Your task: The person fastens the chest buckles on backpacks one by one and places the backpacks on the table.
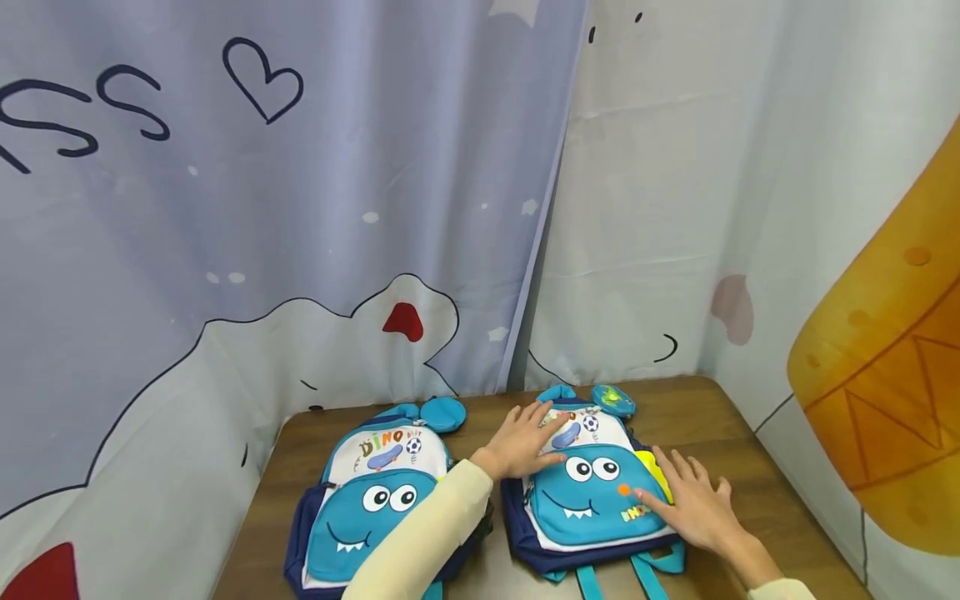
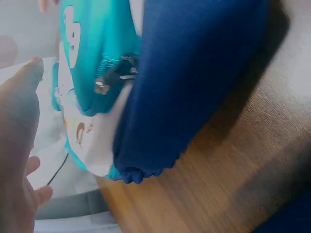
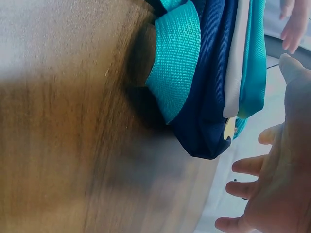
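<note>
Two blue and white children's backpacks with cartoon dinosaur faces lie face up side by side. Over the upper left of the right backpack (image 1: 592, 496) is my left hand (image 1: 521, 442), its fingers spread. My right hand (image 1: 697, 504) is at that backpack's right side, fingers extended, thumb over the front pocket's edge. Whether either hand touches the fabric is hard to tell. My left sleeve partly covers the left backpack (image 1: 352, 533). In the left wrist view a zipper pull (image 2: 116, 75) shows on the backpack's side; in the right wrist view, a teal strap (image 3: 177, 60).
Both bags rest on a brown wooden table (image 1: 277, 467). Behind it hangs a printed curtain (image 1: 360, 167) with a heart outline and cartoon shapes. A round blue tag (image 1: 443, 414) is at the left bag's top, a decorated round one (image 1: 613, 400) at the right bag's.
</note>
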Demonstrator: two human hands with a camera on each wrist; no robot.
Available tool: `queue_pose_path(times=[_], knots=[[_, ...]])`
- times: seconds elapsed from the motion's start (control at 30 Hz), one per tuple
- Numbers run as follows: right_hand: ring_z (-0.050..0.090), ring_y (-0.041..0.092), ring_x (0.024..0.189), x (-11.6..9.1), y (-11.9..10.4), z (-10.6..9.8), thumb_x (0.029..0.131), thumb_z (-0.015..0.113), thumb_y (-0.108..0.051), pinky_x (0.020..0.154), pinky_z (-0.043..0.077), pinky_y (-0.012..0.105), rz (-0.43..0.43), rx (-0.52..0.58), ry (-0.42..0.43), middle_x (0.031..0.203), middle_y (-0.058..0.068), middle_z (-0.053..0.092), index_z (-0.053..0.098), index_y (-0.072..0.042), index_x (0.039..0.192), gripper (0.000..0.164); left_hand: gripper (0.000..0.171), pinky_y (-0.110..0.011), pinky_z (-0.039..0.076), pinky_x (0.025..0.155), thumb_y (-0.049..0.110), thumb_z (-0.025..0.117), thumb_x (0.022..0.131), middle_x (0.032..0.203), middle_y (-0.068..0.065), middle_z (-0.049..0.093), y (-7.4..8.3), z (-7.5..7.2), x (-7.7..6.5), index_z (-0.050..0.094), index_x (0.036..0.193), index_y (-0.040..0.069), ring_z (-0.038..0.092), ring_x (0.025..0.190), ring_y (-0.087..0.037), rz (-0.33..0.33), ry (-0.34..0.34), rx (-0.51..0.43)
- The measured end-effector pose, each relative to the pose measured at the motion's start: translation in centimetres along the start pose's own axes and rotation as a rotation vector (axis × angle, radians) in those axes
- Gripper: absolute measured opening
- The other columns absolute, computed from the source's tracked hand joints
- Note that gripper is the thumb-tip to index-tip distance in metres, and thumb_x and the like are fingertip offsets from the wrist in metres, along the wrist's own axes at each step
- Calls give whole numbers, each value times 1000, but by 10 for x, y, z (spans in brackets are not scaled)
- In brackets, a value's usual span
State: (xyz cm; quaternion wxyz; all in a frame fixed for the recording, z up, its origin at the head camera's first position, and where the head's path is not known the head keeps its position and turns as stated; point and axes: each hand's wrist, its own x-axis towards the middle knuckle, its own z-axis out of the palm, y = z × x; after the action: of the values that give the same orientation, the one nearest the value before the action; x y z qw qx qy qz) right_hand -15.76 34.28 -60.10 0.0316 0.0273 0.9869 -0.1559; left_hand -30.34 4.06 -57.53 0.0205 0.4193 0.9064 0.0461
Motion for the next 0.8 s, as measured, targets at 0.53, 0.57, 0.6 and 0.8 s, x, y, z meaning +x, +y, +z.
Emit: queue_pose_path(times=[0.53, 0.57, 0.6, 0.8], knots=[[39, 66, 136, -2, 3, 9, 95, 45, -83, 82, 37, 71, 50, 65, -56, 162, 39, 33, 26, -8, 168, 107, 63, -49, 41, 120, 46, 53, 110, 169, -5, 37, 16, 15, 34, 32, 167, 30, 35, 157, -25, 101, -88, 104], [39, 67, 136, -2, 3, 10, 95, 45, -84, 82, 37, 71, 54, 67, -57, 162, 39, 33, 25, -7, 167, 107, 63, -48, 41, 121, 45, 54, 110, 169, -5, 38, 18, 15, 36, 32, 167, 30, 35, 157, -25, 98, -92, 103], [39, 67, 136, -1, 2, 11, 95, 44, -85, 82, 37, 71, 61, 70, -61, 162, 39, 33, 25, -7, 168, 108, 63, -48, 41, 121, 44, 54, 110, 169, -4, 38, 18, 14, 38, 32, 167, 30, 35, 157, -24, 95, -94, 103], [38, 68, 136, 6, 1, 12, 93, 40, -88, 84, 38, 71, 97, 79, -81, 161, 39, 35, 23, -6, 168, 112, 63, -47, 38, 123, 43, 56, 109, 171, -5, 35, 21, 10, 47, 32, 167, 32, 34, 158, -23, 74, -105, 70]])
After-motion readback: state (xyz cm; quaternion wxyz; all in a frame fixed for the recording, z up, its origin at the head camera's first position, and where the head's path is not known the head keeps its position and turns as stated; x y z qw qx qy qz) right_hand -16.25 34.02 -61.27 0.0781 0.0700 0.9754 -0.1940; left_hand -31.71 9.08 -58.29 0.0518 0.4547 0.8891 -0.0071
